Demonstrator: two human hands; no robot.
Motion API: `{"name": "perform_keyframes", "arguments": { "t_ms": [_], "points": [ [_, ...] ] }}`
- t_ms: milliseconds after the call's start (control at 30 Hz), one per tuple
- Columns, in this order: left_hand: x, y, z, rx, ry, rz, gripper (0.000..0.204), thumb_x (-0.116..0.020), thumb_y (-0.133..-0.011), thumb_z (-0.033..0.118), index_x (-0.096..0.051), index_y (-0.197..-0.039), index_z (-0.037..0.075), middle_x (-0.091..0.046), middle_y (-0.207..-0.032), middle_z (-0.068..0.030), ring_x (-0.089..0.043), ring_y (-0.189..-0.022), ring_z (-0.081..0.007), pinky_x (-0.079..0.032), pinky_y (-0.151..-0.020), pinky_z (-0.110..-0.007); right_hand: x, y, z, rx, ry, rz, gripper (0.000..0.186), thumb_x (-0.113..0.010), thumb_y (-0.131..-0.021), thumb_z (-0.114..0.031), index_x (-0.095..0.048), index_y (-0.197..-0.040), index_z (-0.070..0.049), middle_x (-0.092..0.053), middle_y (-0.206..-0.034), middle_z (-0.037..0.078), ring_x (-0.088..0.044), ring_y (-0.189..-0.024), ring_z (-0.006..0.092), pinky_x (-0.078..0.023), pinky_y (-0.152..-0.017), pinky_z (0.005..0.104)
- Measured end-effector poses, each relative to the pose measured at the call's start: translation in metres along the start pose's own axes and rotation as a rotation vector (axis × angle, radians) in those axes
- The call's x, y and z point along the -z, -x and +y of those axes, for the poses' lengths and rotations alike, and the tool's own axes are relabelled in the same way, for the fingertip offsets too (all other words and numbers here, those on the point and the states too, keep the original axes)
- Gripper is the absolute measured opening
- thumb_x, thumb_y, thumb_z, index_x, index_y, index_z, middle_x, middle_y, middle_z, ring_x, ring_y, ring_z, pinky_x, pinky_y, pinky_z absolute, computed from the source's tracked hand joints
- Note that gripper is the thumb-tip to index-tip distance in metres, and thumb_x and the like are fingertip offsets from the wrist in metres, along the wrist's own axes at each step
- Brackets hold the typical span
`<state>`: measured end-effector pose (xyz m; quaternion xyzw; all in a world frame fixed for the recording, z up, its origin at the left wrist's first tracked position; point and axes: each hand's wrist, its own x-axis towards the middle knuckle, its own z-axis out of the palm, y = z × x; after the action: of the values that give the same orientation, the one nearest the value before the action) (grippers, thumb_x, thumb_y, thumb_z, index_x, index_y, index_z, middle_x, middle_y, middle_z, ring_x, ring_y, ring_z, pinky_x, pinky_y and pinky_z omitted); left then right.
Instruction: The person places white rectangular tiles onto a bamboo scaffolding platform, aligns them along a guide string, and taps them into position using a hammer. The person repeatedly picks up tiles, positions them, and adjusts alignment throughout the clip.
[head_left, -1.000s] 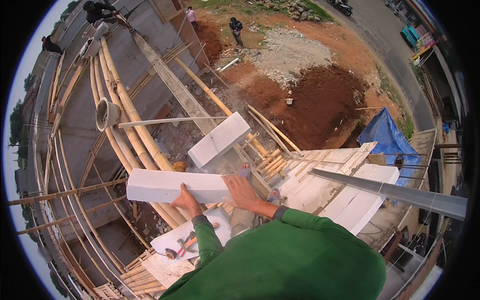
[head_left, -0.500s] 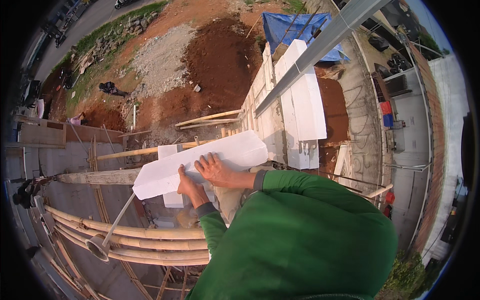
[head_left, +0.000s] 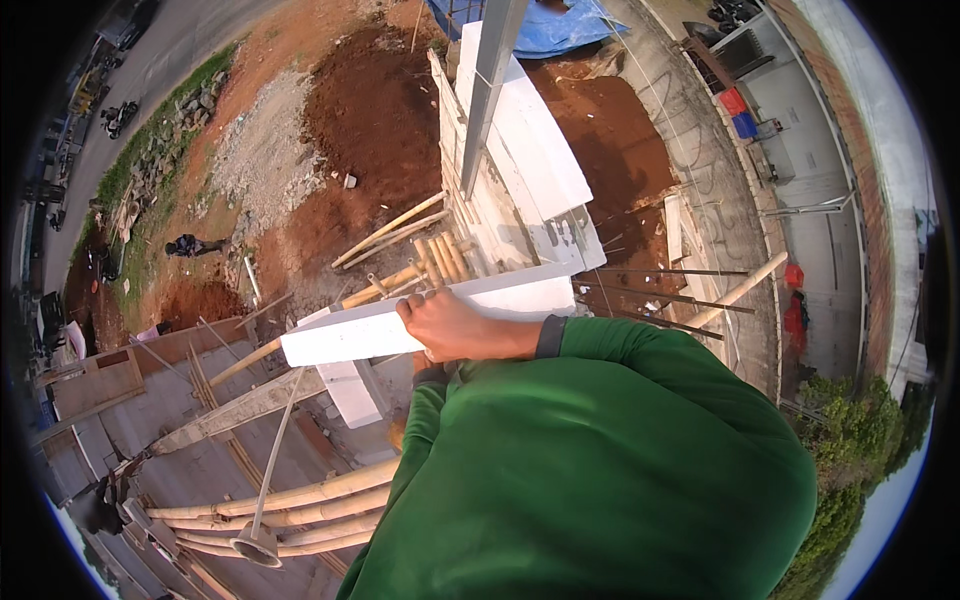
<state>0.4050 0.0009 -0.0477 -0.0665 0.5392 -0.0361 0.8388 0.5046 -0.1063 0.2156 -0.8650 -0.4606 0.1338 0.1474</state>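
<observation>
My right hand is curled over the top of a long white block, gripping it near the middle as it lies almost horizontally in front of me. My left hand is mostly hidden under the right hand and block; only part of it and the wrist show. Another white block sits below the held one, across a concrete beam. Short bamboo poles lie just beyond the held block.
Stacked white blocks and a steel bar top the wall. A blue tarp lies beyond. Long bamboo poles and a bucket are lower left. A person stands on the dirt below, near a road.
My view has turned rightward. The held block has tipped and moved, its right end now reaching the wall. My right hand has gone from spread fingers to a grip; my left hand has become hidden.
</observation>
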Motion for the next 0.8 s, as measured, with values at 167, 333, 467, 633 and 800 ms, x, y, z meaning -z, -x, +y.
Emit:
{"name": "perform_keyframes", "arguments": {
  "t_ms": [167, 333, 467, 633, 800],
  "points": [
    [-0.052, 0.013, 0.007, -0.015, -0.21, -0.086, 0.06, -0.031, -0.105, 0.044, -0.036, -0.149, 0.004, -0.052, -0.143, -0.0196, -0.057, -0.127, -0.035, -0.046, -0.108, -0.05, 0.052, 0.0, -0.026, 0.068, 0.178, 0.072, 0.066, -0.086, -0.061, -0.03, -0.063, -0.106, 0.012, -0.067, -0.085, 0.016, -0.07, -0.075, 0.0289, -0.053, -0.063, 0.04],
    [-0.134, 0.07, 0.026, -0.147, -0.373, -0.3, 0.056, -0.031, -0.104, 0.042, -0.042, -0.144, 0.005, -0.056, -0.137, -0.0188, -0.06, -0.121, -0.0338, -0.049, -0.103, -0.048, 0.141, -0.007, -0.073, 0.102, 0.477, 0.278, 0.059, -0.076, -0.077, -0.03, -0.059, -0.118, 0.01, -0.064, -0.11, 0.022, -0.068, -0.093, 0.0312, -0.051, -0.076, 0.0374],
    [-0.26, 0.154, 0.022, -0.312, -0.451, -0.668, 0.054, -0.031, -0.103, 0.041, -0.047, -0.14, 0.005, -0.058, -0.133, -0.0181, -0.062, -0.117, -0.0328, -0.051, -0.098, -0.047, 0.223, -0.004, -0.101, 0.06, 0.559, 0.679, 0.04, -0.065, -0.09, -0.019, -0.059, -0.125, 0.0, -0.062, -0.132, 0.02, -0.061, -0.125, 0.0416, -0.055, -0.096, 0.0516],
    [-0.445, 0.33, -0.035, -0.494, -0.338, -1.292, 0.052, -0.031, -0.102, 0.04, -0.052, -0.134, 0.005, -0.062, -0.127, -0.0174, -0.064, -0.111, -0.0316, -0.054, -0.093, -0.045, 0.313, 0.018, -0.104, -0.095, 0.482, 1.092, 0.06, -0.076, -0.079, -0.007, -0.056, -0.136, -0.009, -0.062, -0.141, 0.012, -0.069, -0.115, 0.0346, -0.059, -0.096, 0.0461],
    [-0.544, 0.499, -0.141, -0.574, -0.202, -1.746, 0.051, -0.03, -0.101, 0.039, -0.058, -0.129, 0.005, -0.066, -0.121, -0.0166, -0.066, -0.106, -0.0303, -0.057, -0.088, -0.043, 0.426, 0.094, -0.081, 0.042, 0.822, 1.291, 0.097, -0.093, -0.071, -0.031, -0.045, -0.143, 0.013, -0.066, -0.124, 0.029, -0.068, -0.111, 0.0412, -0.051, -0.103, 0.045]
  ]
}}
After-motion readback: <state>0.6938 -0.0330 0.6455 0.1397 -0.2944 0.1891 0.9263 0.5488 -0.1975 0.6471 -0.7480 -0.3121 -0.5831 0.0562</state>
